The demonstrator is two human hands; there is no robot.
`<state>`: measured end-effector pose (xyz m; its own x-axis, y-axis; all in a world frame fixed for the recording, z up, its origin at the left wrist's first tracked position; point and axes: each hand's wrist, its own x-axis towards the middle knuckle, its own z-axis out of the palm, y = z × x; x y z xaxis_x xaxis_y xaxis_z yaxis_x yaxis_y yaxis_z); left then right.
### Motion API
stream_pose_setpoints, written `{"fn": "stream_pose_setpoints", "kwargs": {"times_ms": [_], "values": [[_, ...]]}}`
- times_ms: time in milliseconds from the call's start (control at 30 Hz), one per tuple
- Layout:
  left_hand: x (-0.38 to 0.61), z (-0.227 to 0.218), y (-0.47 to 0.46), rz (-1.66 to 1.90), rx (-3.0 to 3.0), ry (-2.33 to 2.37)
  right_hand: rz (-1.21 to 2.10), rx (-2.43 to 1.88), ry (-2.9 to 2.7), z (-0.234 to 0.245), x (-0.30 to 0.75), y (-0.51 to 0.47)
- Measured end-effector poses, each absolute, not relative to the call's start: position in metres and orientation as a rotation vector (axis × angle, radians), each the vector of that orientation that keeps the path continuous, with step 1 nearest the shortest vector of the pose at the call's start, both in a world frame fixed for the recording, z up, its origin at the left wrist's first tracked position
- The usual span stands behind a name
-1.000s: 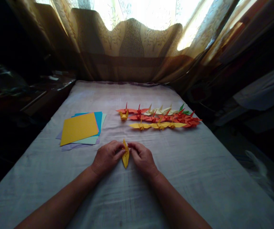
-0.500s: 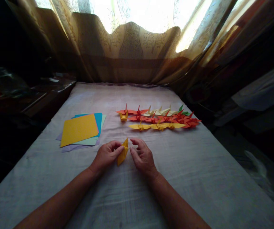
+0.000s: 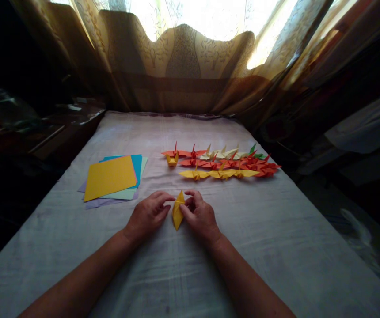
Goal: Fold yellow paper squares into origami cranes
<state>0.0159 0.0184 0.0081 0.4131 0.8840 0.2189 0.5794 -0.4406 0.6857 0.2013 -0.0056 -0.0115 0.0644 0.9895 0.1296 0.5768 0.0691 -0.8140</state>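
A folded yellow origami paper (image 3: 177,214), long and pointed at both ends, stands between my two hands over the cloth. My right hand (image 3: 201,216) pinches its right side between thumb and fingers. On the other side, my left hand (image 3: 148,213) has thumb and fingers apart, its fingertips close to the paper's left edge without gripping it. Beyond the hands are rows of folded paper cranes: yellow cranes (image 3: 221,175) nearest, red cranes (image 3: 213,164) behind, then cream cranes (image 3: 225,153) and a green crane (image 3: 259,156). A small yellow folded piece (image 3: 172,160) sits at the rows' left end.
A loose stack of coloured paper sheets (image 3: 110,179), yellow on top, lies to the left on the white cloth-covered table (image 3: 60,247). A patterned curtain (image 3: 183,57) hangs at the far edge. Dark furniture with clutter (image 3: 74,110) stands at the left.
The folded yellow paper has passed from my left hand to my right and shifted slightly right. My left fingers have opened off it; my right fingers have closed on it.
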Motion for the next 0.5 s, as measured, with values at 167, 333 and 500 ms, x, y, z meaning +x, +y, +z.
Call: {"fn": "stream_pose_setpoints", "kwargs": {"times_ms": [167, 333, 500], "values": [[0.01, -0.002, 0.025, 0.679, 2.531, 0.981, 0.476, -1.624, -1.744, -0.015, 0.202, -0.002], [0.009, -0.008, 0.026, 0.655, 2.558, 0.998, 0.442, -1.382, -1.967, -0.016, 0.217, 0.0], [0.01, -0.008, 0.025, 0.667, 2.563, 1.005, 0.494, -1.19, -2.143, -0.015, 0.232, 0.0]]}}
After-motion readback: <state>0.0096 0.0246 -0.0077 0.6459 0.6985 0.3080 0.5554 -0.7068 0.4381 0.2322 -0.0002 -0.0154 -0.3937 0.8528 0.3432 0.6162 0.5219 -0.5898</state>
